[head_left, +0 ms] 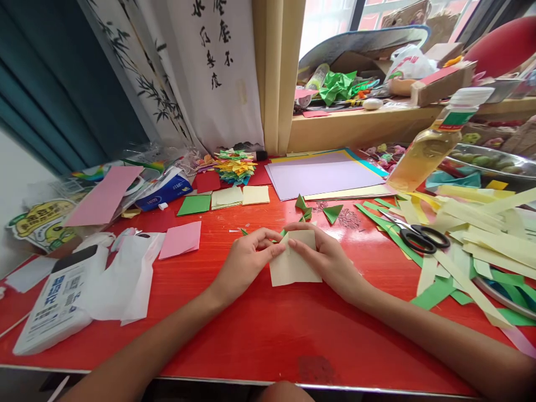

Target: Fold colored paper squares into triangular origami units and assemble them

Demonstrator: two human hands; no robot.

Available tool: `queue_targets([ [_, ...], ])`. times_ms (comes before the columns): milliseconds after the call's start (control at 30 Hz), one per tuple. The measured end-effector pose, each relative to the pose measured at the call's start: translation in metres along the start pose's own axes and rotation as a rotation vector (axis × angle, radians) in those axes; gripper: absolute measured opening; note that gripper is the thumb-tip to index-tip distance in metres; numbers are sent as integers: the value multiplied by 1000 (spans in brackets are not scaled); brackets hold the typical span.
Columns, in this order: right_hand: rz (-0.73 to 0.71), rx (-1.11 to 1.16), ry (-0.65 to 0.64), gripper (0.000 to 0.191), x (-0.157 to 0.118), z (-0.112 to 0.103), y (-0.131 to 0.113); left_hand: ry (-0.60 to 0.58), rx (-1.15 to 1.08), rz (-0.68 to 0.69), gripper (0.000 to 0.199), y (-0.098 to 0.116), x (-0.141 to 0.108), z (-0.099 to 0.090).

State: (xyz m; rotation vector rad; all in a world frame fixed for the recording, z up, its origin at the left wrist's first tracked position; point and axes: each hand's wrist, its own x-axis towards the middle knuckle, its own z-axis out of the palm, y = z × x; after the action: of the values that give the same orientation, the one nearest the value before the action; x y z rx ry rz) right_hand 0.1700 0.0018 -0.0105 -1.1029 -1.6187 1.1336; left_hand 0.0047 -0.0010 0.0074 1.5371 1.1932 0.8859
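Between my hands is a square of cream paper (pixel 295 265), held just above the red table. My left hand (pixel 251 251) pinches its upper left edge with thumb and fingers. From the other side my right hand (pixel 324 251) grips the sheet, thumb on its face and fingers behind. A sliver of green paper (pixel 286 237) shows by the fingertips; how it joins the cream sheet is hidden. Just beyond lie small folded green pieces (pixel 334 213). Farther back are a stack of green squares (pixel 194 205) and two cream stacks (pixel 256 195).
Scissors (pixel 422 237) rest among paper strips (pixel 498 245) at right, near a leaning bottle (pixel 427 145). Large lilac sheets (pixel 322 174) lie at the back. Pink squares (pixel 181 240), a wipes pack (pixel 62 301) and a blue tissue pack (pixel 164 188) are at left.
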Motion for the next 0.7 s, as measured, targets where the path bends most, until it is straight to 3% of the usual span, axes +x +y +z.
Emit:
queue_targets([
  [200,-73,-71,46,33,-1,-2,1,92,-49,8,24,-2,1,-2],
  [367,-289,-368,55,35,0,-6,2,67,-133,15,24,-2,2,-3],
  [500,-442,-429,7,35,1,-8,5,26,-144,18,24,0,3,-3],
  [700,-449,-415,-21,35,1,-8,4,24,-103,28,23,-2,4,-3],
])
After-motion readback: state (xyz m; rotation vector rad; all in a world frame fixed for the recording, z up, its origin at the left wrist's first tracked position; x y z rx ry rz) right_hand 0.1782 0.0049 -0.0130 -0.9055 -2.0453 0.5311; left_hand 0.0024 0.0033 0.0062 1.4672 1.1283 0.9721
